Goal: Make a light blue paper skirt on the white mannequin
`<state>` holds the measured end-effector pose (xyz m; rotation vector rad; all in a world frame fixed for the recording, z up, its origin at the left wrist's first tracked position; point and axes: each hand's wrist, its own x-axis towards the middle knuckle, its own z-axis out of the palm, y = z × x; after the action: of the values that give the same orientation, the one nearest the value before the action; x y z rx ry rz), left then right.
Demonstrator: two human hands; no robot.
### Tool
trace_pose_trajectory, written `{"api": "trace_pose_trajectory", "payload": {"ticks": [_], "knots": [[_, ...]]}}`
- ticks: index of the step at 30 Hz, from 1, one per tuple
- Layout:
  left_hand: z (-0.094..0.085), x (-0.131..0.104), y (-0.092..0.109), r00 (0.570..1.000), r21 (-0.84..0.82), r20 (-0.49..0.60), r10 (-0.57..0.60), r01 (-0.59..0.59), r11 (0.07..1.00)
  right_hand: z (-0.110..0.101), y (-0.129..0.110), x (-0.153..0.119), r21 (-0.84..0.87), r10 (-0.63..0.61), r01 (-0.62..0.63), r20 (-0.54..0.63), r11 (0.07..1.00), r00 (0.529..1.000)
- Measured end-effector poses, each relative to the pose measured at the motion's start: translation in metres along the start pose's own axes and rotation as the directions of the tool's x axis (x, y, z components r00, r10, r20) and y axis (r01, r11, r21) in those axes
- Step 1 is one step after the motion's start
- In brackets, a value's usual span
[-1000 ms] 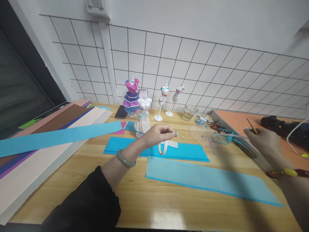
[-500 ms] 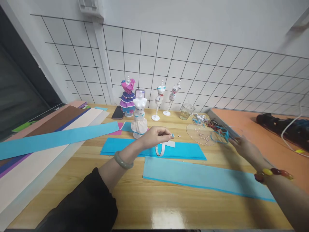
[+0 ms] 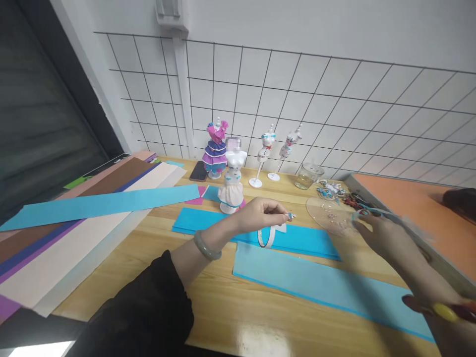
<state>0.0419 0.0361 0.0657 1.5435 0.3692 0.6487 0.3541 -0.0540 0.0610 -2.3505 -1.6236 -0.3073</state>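
My left hand (image 3: 260, 214) is pinched at the middle, its fingertips on the small blue-and-white end of a white strip (image 3: 272, 237), which curls in a loop below it. My right hand (image 3: 375, 229), wearing a beaded bracelet, is closed at the fingertips on a light blue ribbon, partly blurred, beside the clear round plate (image 3: 323, 214) with small beads. Dark blue paper (image 3: 308, 240) lies beneath the white loop, and a paler blue sheet (image 3: 297, 270) is nearer. Just behind my left hand stands a white mannequin (image 3: 231, 191) in a cream skirt.
Long coloured papers (image 3: 111, 223) cover the left of the table. Behind are a phone (image 3: 198, 171), a mannequin in a purple tiered dress (image 3: 214, 153), two small white mannequins and a glass jar (image 3: 307, 176). Tangled ribbons (image 3: 353, 198) lie by an orange-surfaced tray (image 3: 401, 198).
The view has swung left, so things sit further right in it. My right hand has come away from the ribbon pile toward me with a light blue ribbon. My left hand still pinches the strip.
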Motion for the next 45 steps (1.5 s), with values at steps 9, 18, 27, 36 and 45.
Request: {"api": "trace_pose_trajectory", "payload": {"ticks": [9, 18, 27, 36, 45], "knots": [[0.007, -0.010, 0.019, 0.983, 0.117, -0.106, 0.147, -0.135, 0.984, -0.055, -0.145, -0.050, 0.525, -0.301, 0.421, -0.302, 0.739, 0.905], [0.009, -0.018, 0.032, 0.870, 0.567, -0.294, 0.395, -0.174, 0.805, -0.040, -0.162, -0.032, 0.085, -0.531, 0.704, -0.595, 0.705, 0.603], [0.010, -0.018, 0.030, 0.874, 0.649, -0.267, 0.406, -0.148, 0.746, -0.034, -0.162, -0.029, 0.148, -0.541, 0.757, -0.615, 0.636, 0.574], [0.010, -0.021, 0.035, 0.909, 0.526, -0.316, 0.271, -0.070, 0.848, -0.038, -0.160, -0.027, 0.311, -0.481, 0.726, -0.582, 0.613, 0.655], [0.008, -0.020, 0.035, 0.938, 0.452, -0.292, 0.185, -0.035, 0.891, -0.030, -0.157, -0.019, 0.059, -0.660, 0.803, -0.535, 0.593, 0.527]]}}
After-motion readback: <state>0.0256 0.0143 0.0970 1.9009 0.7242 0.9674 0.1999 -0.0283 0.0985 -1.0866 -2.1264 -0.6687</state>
